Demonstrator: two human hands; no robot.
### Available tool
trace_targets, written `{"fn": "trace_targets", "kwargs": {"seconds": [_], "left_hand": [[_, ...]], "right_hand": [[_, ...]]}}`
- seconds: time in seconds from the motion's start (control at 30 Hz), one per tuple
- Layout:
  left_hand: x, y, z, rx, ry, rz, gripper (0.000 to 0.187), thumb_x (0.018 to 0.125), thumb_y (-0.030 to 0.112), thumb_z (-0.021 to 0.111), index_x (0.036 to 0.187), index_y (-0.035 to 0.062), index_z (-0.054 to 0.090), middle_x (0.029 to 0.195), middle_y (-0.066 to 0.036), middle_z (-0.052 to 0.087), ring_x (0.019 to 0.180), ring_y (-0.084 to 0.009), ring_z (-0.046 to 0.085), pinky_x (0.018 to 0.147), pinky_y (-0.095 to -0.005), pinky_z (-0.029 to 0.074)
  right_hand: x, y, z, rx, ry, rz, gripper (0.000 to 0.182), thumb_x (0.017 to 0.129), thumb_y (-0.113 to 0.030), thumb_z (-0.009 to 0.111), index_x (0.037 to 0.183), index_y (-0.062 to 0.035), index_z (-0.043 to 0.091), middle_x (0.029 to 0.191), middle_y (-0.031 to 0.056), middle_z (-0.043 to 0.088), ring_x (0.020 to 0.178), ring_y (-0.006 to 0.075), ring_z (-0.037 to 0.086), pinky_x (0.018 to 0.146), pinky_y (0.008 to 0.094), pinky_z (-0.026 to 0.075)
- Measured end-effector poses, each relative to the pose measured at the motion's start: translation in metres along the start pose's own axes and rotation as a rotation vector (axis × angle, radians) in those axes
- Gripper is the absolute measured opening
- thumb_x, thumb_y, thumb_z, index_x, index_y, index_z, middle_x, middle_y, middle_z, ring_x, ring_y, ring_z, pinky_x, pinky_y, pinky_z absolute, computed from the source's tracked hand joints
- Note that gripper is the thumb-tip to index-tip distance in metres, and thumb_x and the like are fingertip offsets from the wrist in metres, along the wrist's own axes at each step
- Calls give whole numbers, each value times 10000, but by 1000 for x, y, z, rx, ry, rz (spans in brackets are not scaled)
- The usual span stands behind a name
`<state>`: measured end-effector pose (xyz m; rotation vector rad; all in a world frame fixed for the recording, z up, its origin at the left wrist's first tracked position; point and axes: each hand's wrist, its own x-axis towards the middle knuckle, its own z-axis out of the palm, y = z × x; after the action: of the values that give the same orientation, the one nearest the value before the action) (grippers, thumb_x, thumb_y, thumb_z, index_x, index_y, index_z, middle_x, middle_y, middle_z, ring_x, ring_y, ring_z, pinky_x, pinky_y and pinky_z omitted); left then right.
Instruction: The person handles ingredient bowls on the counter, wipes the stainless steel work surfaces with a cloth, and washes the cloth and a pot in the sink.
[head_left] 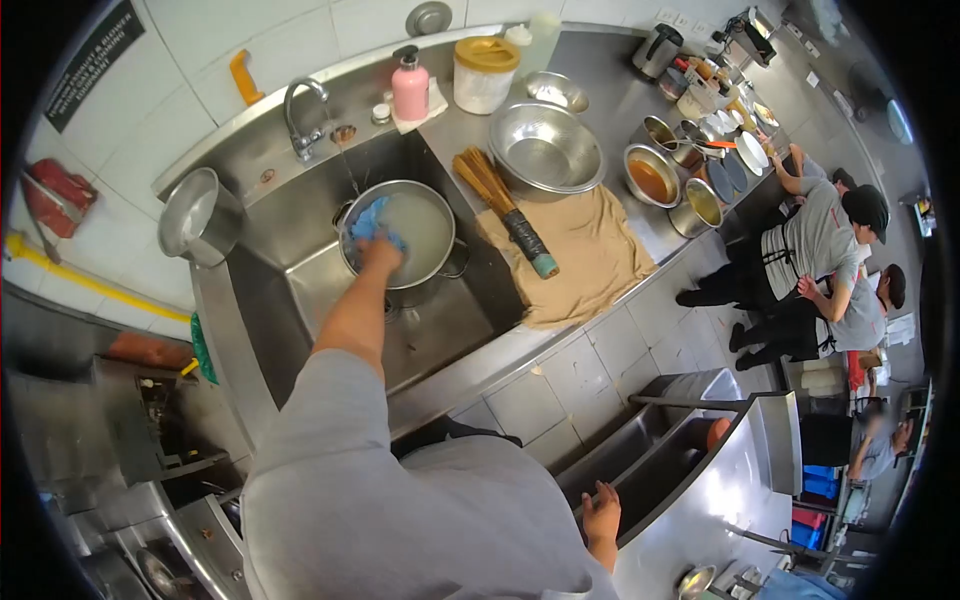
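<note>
My left hand (380, 255) reaches into a large metal pot (447, 268) in the sink and is closed on a wet blue cloth (368, 215). Cloudy water partly fills the pot. A thin stream runs from the faucet (306, 110) near the pot's left rim. My right hand (601, 517) hangs low at my right side, holding nothing, fingers loosely apart, near a steel unit with deep compartments (640, 460).
A tan cloth (590, 260) on the counter bears a bundled stick brush (505, 212) and a wide metal bowl (546, 147). An empty-looking pot (200, 215) stands on the sink's left edge. Beyond are a pink pump bottle (410, 90), sauce pots (652, 178) and several people.
</note>
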<state>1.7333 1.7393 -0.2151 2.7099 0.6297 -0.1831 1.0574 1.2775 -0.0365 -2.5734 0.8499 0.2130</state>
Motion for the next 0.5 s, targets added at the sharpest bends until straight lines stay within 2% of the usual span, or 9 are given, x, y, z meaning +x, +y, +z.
{"fn": "trace_targets", "kwargs": {"seconds": [0.07,0.1,0.17,0.2,0.27,0.3,0.37,0.47,0.5], "left_hand": [[-28,21,37,643,-482,546,536,916,324,627,1329,-16,654,1477,-213,589,1307,-395,604,1048,-528,491],[-37,23,24,629,-495,576,536,916,324,627,1329,-16,654,1477,-213,589,1307,-395,604,1048,-528,491],[-51,18,-37,377,-425,439,478,940,351,612,1292,44,713,1390,-197,661,1309,-381,614,1067,-560,477],[-42,23,-39,368,-429,455,478,940,351,612,1292,44,713,1390,-197,661,1309,-381,614,1067,-560,477],[-24,18,-45,165,-378,152,455,973,370,575,1277,71,732,1364,-204,674,1308,-378,617,1082,-514,482],[-18,10,-19,164,-376,140,455,973,370,575,1277,71,732,1364,-204,674,1308,-378,617,1082,-514,482],[-12,4,58,354,-477,602,422,984,359,556,1249,93,746,1317,-220,695,1293,-371,629,1065,-457,502],[-52,54,-71,495,-944,775,409,995,324,533,1251,79,737,1348,-232,673,1293,-391,626,1086,-441,492],[-17,30,-3,378,-622,561,413,992,328,533,1256,81,733,1347,-233,672,1273,-395,637,1072,-454,501]], "right_hand": [[4,-42,-14,27,-55,-4,470,886,-224,780,1312,-52,684,1391,251,627,1322,410,577,1124,462,466],[3,-53,-17,23,-58,-9,474,885,-232,785,1316,-63,685,1395,245,626,1303,413,591,1110,461,478],[-11,-67,-17,31,-3,29,476,883,-239,785,1308,-49,686,1355,232,651,1251,396,623,1072,453,503],[-10,-74,-16,53,35,24,478,882,-246,784,1300,-36,687,1315,220,676,1199,380,656,1034,444,528],[-25,-67,-5,87,-39,75,486,877,-251,795,1312,-64,687,1385,241,633,1269,417,613,1069,455,504],[-34,-66,2,57,-48,108,480,873,-256,798,1299,-62,692,1356,240,649,1253,415,623,1056,454,511],[-46,-65,10,-54,-153,141,445,865,-270,801,1248,-60,714,1263,233,695,1194,411,652,1020,459,530],[-71,-33,43,111,-163,147,413,859,-276,801,1204,-60,729,1233,225,708,1156,423,662,1001,470,538],[-75,-33,43,166,-194,206,415,864,-301,795,1185,-45,734,1241,232,703,1175,424,654,1013,473,531]]}}
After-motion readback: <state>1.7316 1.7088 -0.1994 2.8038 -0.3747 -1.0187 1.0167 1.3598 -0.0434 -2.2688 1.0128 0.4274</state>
